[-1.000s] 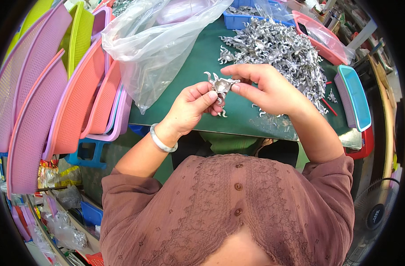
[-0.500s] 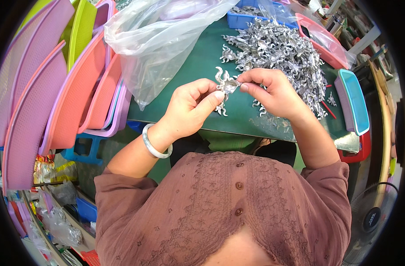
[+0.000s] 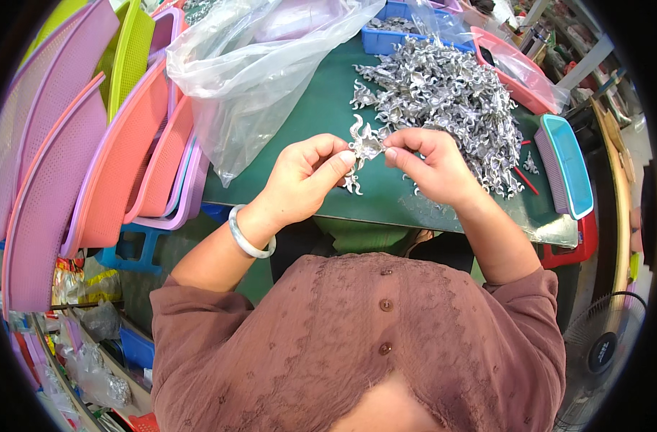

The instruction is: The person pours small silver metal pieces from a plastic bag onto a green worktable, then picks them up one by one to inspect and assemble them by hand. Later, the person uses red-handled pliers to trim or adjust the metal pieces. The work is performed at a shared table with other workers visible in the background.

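A: Position of the piece?
B: One silvery, curly-armed metal piece (image 3: 369, 147) is held up over the near part of the green table (image 3: 278, 176) — between both hands, probably to keep it steady and in plain sight.
A: Condition of the hands?
B: Left hand (image 3: 303, 180): fingers curled, thumb pressed on the piece's left side, grasping it. Right hand (image 3: 435, 169): thumb and forefinger nearly together, pinching a tip at its right. Neither is released. A curled metal bit (image 3: 353, 185) shows below the left fingers; whether held or lying, I cannot tell.
A: Beyond?
B: A heap of like pieces (image 3: 451, 101), just past the right hand — placed, I judge, for easy reach. A teal-lined basket (image 3: 569, 169) stands to its right, a clear plastic bag (image 3: 231, 108) well left. Farthest, behind the heap: a blue bin (image 3: 379, 45).
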Motion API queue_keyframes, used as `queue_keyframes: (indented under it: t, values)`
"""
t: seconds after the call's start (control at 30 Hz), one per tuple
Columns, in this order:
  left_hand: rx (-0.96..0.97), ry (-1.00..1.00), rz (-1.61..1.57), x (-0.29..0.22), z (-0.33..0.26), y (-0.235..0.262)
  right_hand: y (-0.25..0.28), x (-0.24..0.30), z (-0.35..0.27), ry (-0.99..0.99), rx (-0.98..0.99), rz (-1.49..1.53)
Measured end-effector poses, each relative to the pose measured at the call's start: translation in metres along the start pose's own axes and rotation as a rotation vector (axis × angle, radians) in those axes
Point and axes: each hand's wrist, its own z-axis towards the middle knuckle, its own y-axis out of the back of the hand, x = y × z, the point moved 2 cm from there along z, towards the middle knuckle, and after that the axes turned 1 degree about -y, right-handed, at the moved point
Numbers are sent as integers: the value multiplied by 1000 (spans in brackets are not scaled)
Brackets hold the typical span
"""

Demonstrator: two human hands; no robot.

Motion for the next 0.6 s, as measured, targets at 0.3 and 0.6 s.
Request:
queue_keyframes:
  t: [0.3, 0.6]
  values:
    - [58, 25, -135, 13, 10, -4, 1, -13, -13, -165, -79, 173]
    - [-8, 131, -130, 14, 5, 2, -16, -21, -13, -316, 93, 417]
